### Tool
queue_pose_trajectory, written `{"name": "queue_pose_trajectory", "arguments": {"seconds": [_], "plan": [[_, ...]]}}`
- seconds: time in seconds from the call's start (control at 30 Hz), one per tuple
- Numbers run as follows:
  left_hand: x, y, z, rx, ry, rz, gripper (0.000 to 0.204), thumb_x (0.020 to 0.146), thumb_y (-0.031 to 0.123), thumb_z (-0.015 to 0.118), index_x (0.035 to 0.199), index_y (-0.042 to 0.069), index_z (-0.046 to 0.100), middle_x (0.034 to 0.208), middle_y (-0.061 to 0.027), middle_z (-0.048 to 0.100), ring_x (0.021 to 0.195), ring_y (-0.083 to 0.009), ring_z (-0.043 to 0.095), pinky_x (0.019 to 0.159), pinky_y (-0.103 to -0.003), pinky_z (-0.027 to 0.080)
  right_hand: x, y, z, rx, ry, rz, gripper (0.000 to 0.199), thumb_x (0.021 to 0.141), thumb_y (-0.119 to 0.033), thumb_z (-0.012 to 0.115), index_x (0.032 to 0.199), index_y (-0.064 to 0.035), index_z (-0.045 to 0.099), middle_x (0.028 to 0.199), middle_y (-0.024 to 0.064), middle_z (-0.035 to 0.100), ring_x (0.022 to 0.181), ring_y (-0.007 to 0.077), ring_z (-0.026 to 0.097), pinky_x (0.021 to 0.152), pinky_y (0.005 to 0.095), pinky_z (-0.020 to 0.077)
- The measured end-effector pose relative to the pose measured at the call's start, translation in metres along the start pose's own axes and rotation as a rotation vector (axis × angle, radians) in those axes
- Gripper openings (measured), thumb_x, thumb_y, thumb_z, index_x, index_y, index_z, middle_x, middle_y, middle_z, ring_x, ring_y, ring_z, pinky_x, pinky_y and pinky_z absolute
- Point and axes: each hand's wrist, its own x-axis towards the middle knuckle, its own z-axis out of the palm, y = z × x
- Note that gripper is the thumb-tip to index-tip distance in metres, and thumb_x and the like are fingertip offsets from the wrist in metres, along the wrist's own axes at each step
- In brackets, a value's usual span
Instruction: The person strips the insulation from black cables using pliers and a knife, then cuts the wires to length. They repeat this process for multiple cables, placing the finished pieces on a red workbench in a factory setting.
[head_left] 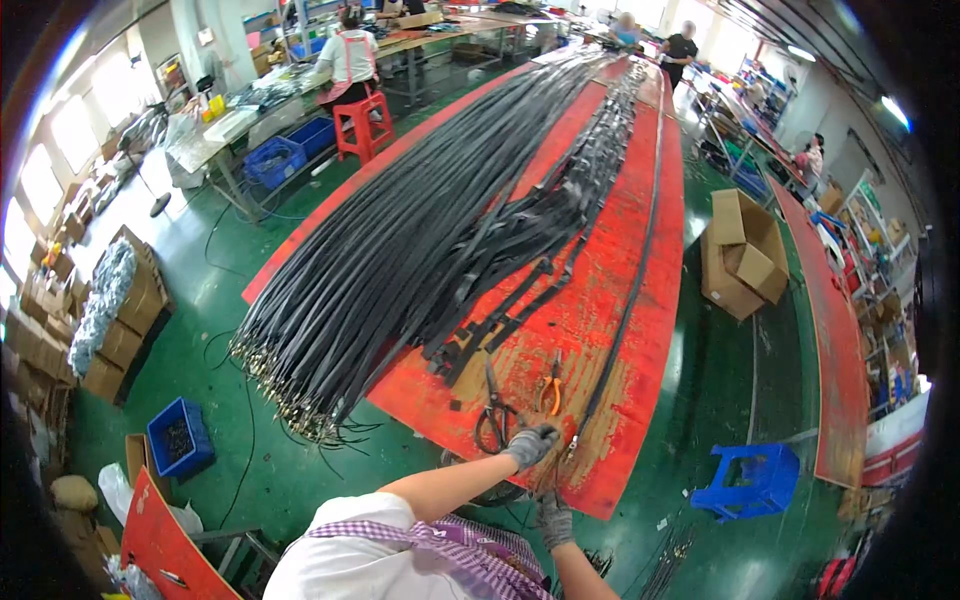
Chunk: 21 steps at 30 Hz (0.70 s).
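Has stacked cartons (118,345) at the far left, then a blue crate (185,440) of small dark pieces on the green floor. Shows farther back a red plastic stool (365,125) beneath a seated co-worker (350,60). Next comes to a thick bundle of black cables (370,230) along the red table (645,350), with metallic ends hanging past the near left edge. Runs on to a looser pile of flat black strips (515,225), and in front of it scissors (490,420) with dark handles toward the wearer. Holds the gray-gloved left hand (530,447) with fingers bent inward, just right of the scissor handles and below orange-handled pliers (551,395). Holds the gray-gloved right hand (553,520) lower, at the table's near edge. Cannot tell, with both so small in view, any grip or gap between fingertips. Has a single black cable (622,330) lengthwise on the table's right side, with its metal tip near both hands. Ends rightward with an open carton (745,250) and a blue plastic stool (748,483) on the floor.
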Motion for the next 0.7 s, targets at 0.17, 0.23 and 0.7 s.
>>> {"name": "queue_pose_trajectory", "arguments": {"seconds": [0.17,0.23,0.7], "plan": [[0.069,0.040,0.067,0.711,-0.182,-0.289,0.061,0.077,0.034,0.048,0.126,0.010,0.019,0.128,-0.0171,0.024,0.112,-0.0280,0.034,0.090,-0.039,0.032,-0.022,0.081,-0.062,-0.272,0.094,-0.047,0.029,0.082,-0.034,0.042,0.075,-0.0082,0.053,0.056,0.0037,0.049,0.047,0.0140,0.046,0.044,0.0288,0.0368],[0.080,0.039,0.094,0.910,0.007,-0.214,0.060,0.075,0.034,0.050,0.124,0.010,0.024,0.123,-0.0171,0.032,0.107,-0.0295,0.039,0.086,-0.039,0.036,-0.017,0.115,-0.083,-0.389,0.094,-0.097,0.030,0.081,-0.036,0.042,0.072,-0.0094,0.054,0.053,0.0037,0.048,0.047,0.0145,0.046,0.043,0.0285,0.0372],[0.170,0.021,0.134,-0.458,-0.263,-0.629,0.017,0.078,0.023,0.046,0.076,0.008,0.054,0.062,-0.0086,0.055,0.056,-0.0209,0.053,0.050,-0.032,0.043,0.006,0.144,-0.190,-0.232,-0.157,0.223,0.034,0.083,-0.036,0.034,0.087,-0.0076,0.054,0.070,0.0162,0.057,0.065,0.0295,0.054,0.056,0.0395,0.0410]]}}
